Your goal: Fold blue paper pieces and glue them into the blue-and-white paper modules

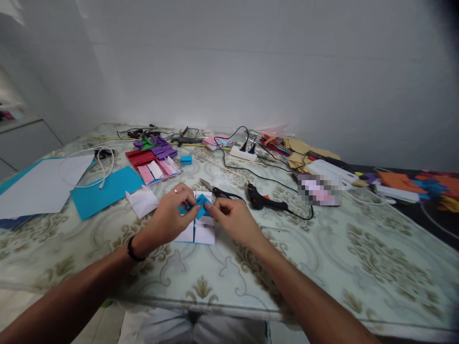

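Open on the near side of the flowered tablecloth (319, 267), between the two forearms (297, 291) and to their right. Obstructed just beyond the right hand (233, 220) by scissors (219, 192) and a black glue gun (257, 198), and farther back by a looping black cable (251, 169) and a white power strip (243, 153). Hemmed in left of the left hand (174, 210) by folded white paper (142, 201) and a blue sheet (107, 193). Filled between both hands by folded blue paper (202, 208). Passable, though narrowly, between the pink folded paper (144, 174) and the scissors' tip.
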Demonstrator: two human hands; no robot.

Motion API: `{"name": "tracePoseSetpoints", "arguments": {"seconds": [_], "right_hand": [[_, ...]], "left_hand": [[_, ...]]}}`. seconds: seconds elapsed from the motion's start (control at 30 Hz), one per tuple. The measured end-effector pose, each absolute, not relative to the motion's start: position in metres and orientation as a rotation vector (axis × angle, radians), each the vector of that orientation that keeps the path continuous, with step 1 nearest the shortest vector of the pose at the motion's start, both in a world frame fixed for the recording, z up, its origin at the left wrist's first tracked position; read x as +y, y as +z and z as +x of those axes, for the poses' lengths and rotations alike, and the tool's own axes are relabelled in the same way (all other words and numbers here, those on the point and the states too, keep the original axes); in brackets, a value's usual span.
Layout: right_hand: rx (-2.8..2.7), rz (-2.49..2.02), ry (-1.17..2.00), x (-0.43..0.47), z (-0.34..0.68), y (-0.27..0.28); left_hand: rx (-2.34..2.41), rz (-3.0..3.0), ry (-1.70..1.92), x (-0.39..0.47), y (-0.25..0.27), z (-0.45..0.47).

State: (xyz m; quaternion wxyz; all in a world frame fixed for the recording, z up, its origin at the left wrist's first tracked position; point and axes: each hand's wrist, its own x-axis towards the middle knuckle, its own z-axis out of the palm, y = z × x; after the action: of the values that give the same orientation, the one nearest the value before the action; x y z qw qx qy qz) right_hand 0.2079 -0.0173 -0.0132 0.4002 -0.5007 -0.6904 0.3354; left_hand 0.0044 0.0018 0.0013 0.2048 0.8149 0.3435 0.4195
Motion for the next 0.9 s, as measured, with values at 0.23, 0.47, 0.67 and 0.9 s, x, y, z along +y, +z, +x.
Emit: {"name": "tracePoseSetpoints", "arguments": {"seconds": [0.23, 0.47, 0.67, 0.9], "right_hand": [[-1.717, -1.210, 0.913, -0.0178, 0.2045, -0.0177], [-1.742, -1.218, 0.895, -0.0174, 0.2036, -0.0186], [-1.772, -1.303, 0.826, -0.0175, 0.2027, -0.0177], [-1.739, -1.408, 0.749, -0.0167, 0.2044, -0.0096]], "left_hand": [[0.983, 2.315, 1.089, -0.0003, -0.0016, 0.0068], [0.991, 2.289, 1.136, 0.0026, -0.0050, 0.0075], [1.012, 2.307, 1.176, 0.0038, -0.0058, 0.0068], [1.101, 2.265, 1.222, 0.0053, -0.0040, 0.0045]]}}
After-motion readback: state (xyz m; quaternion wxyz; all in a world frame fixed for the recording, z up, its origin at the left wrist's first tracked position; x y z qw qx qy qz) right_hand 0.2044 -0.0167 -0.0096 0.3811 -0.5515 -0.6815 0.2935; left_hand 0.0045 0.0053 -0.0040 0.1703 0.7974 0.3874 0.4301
